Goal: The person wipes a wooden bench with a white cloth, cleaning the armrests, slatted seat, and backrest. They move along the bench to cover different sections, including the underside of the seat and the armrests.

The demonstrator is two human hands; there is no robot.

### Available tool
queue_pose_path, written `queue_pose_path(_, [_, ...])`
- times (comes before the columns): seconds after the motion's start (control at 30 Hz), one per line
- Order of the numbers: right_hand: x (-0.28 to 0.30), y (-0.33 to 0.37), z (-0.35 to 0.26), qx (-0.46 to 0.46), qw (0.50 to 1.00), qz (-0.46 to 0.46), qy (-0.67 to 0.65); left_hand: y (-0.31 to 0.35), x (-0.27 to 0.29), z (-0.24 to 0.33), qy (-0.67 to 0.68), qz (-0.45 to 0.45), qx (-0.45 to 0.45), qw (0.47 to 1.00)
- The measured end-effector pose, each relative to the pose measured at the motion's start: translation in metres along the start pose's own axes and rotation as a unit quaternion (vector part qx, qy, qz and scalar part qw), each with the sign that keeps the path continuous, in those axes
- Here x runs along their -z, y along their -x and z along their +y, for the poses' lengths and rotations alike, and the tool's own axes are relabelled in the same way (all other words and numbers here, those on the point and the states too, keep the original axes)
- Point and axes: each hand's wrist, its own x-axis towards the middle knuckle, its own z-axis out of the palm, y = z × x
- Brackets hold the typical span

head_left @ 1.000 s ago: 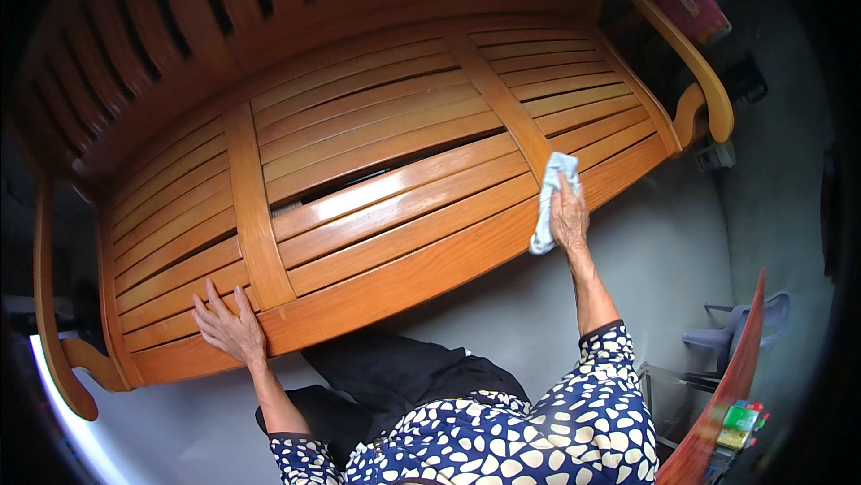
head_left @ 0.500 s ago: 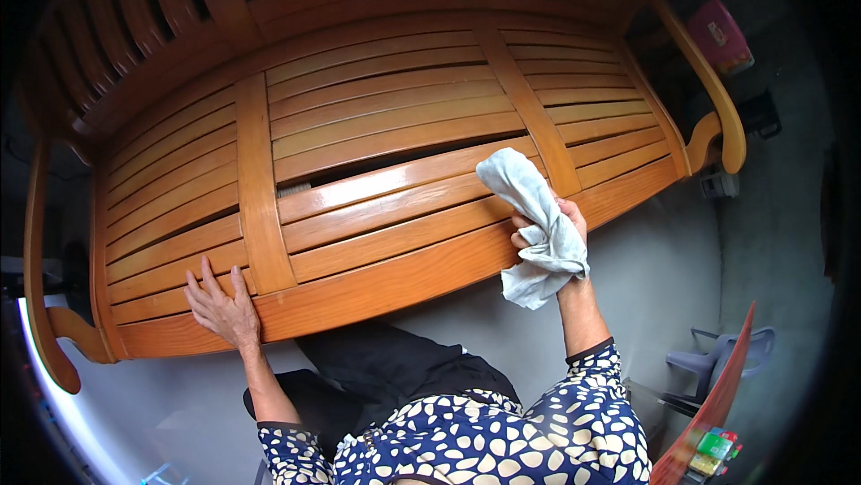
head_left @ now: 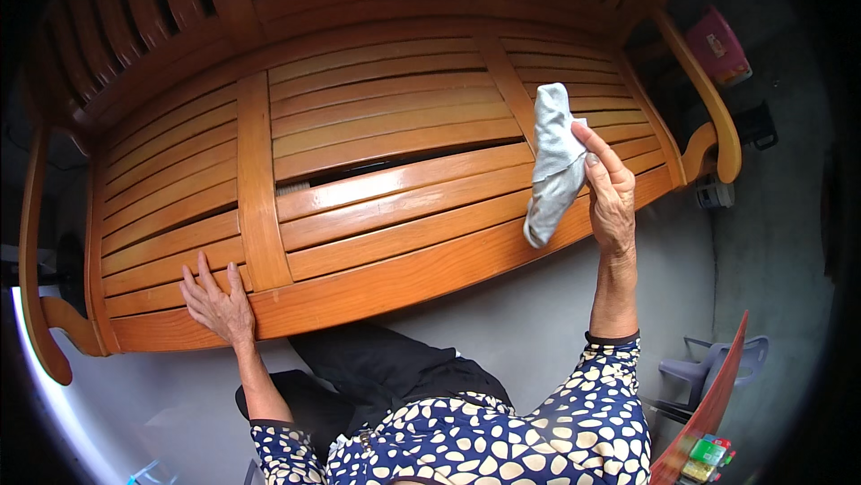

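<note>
A long slatted wooden bench (head_left: 386, 297), glossy orange-brown, stretches across the view. Near the front of its left seat section, my left hand (head_left: 221, 306) lies flat on the slats with the fingers spread. Toward the right side of the seat, my right hand (head_left: 613, 194) grips a pale grey-white cloth (head_left: 558, 158) between thumb and fingers. The bunched cloth hangs in a long shape over the right slats and front rail; whether it touches the wood I cannot tell. A dark gap runs between two slats in the middle section.
Curved armrests (head_left: 725, 108) close off both bench ends. Beyond the right one are a pink tub (head_left: 717, 47), a black container (head_left: 756, 125) and a small white bucket (head_left: 715, 194). A grey plastic chair (head_left: 713, 367) and a red panel-like edge (head_left: 704, 422) with small colourful packages (head_left: 708, 454) are at lower right.
My right hand has moved right and away from me with the cloth, which now hangs in a longer, narrower shape. My left hand stays on the same slats.
</note>
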Motion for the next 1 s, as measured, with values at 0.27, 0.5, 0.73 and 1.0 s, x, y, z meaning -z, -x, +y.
queue_pose_path(0.27, [0.004,-0.01,-0.004,0.172,0.94,0.077,0.285,0.001,0.001,-0.002,0.011,0.013,-0.003,1.0])
queue_pose_path(0.5, [0.009,0.02,0.1,0.068,0.89,0.027,0.451,0.0,0.005,0.004,0.03,0.008,-0.002,1.0])
queue_pose_path(0.73, [-0.007,0.059,0.155,-0.049,0.858,0.115,0.499,0.002,0.003,0.004,0.031,0.004,-0.002,0.999])
queue_pose_path(1.0, [-0.11,0.041,0.117,0.174,0.877,-0.051,0.445,0.003,0.006,0.004,0.018,0.019,-0.018,0.999])
